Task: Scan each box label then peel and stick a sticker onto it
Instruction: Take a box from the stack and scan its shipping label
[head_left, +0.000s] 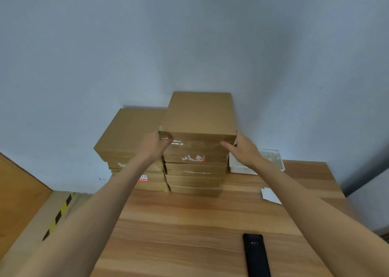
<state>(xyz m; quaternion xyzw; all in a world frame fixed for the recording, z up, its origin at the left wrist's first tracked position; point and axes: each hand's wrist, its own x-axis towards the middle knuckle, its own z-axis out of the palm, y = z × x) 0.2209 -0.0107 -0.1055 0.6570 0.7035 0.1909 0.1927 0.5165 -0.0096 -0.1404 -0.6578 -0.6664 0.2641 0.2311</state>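
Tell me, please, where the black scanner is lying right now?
In the head view, the black scanner lies flat on the wooden table, near its front right, beside the right forearm and below the white sheet.

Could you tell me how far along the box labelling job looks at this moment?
Early or between boxes. Nothing visibly finished: the top box shows no sticker on its lid. In hand: the left hand and right hand grip its sides on the right-hand stack. Still left: scanning with the black handheld device, likely the scanner, then stickering this box and both stacks.
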